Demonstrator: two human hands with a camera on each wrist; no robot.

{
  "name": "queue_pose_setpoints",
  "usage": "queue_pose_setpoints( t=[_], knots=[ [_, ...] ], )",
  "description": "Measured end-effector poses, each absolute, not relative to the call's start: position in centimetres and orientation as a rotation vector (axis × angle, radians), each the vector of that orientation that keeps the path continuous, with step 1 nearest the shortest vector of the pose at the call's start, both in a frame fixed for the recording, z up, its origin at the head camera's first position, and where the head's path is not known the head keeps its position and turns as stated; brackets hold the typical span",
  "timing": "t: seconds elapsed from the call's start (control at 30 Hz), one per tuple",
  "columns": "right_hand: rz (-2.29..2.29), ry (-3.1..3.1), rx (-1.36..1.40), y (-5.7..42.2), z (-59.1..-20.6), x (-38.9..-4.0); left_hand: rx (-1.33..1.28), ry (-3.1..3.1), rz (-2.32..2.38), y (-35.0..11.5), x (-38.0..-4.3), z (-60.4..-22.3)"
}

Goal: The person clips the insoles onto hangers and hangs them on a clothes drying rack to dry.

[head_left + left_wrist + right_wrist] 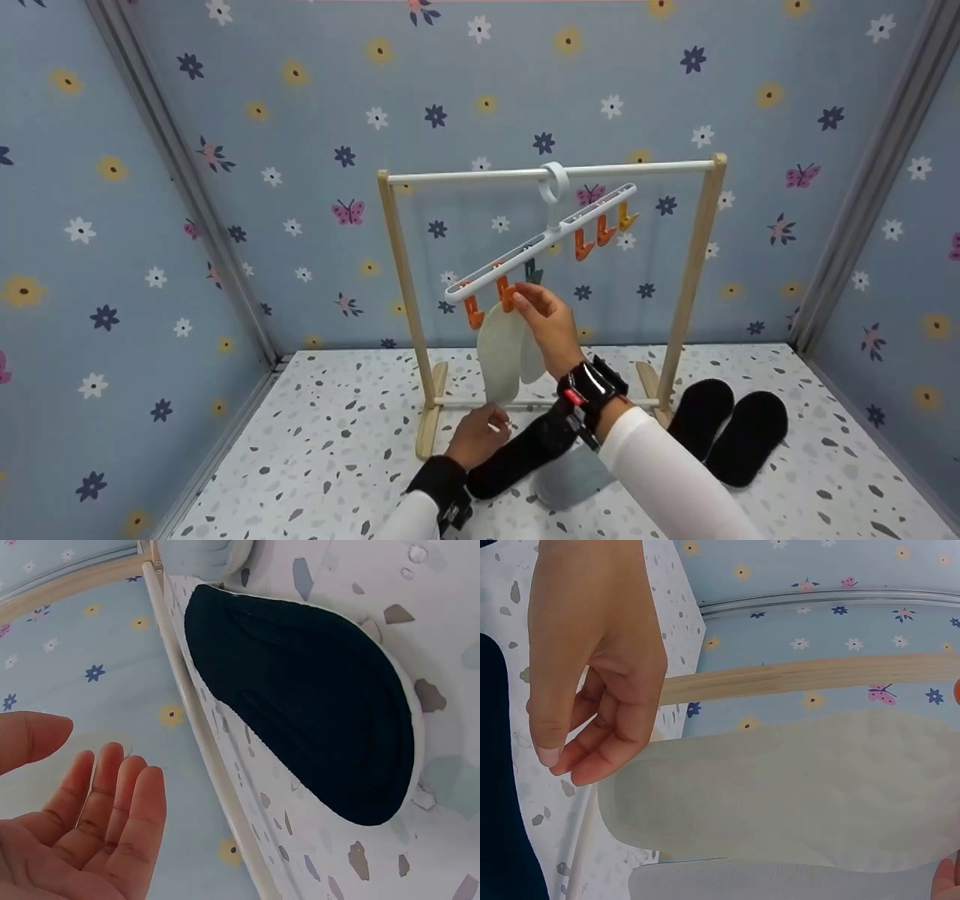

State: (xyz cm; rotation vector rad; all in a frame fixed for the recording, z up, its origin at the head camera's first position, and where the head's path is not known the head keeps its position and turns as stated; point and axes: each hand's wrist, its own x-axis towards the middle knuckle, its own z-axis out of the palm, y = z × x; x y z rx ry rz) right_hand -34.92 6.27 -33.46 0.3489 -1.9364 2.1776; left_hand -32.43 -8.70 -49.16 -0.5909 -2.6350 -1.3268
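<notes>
A pale greenish insole [500, 352] hangs from an orange clip [505, 295] on a white hanger [551, 238]. My right hand [551, 330] pinches that clip with thumb and forefinger; only a fingertip of it shows at the right wrist view's lower right edge. My left hand [480, 435] is by the insole's lower end, fingers loosely bent and nothing in them, as the left wrist view shows. Behind hangs a greyer insole [780, 881], below a dark green clip [533, 271]. A black insole [521, 454] lies on the table under my hands.
A wooden stand with a white rail [472, 177] carries the hanger. More orange clips [583, 246] and a yellow clip [627, 217] hang from it. A grey-blue insole [574, 480] lies near the front, and two black insoles [748, 439] lie at the right. Flowered walls surround the speckled table [330, 427].
</notes>
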Motion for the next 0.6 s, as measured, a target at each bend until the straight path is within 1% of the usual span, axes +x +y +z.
queue_pose_setpoints(
  t=[0.2, 0.4, 0.6],
  knots=[
    [2.198, -1.914, 0.316, 6.5, -35.2, -35.9, -0.6, -2.652, -1.266, -8.4, -32.6, -50.1],
    [2.179, -1.914, 0.293, 6.6, -35.5, -35.9, -0.638, -2.702, -1.281, -7.9, -32.6, -50.1],
    [2.174, -1.9, 0.297, 7.0, -35.4, -35.6, -0.606, -2.756, -1.277, -7.2, -32.9, -50.2]
  ],
)
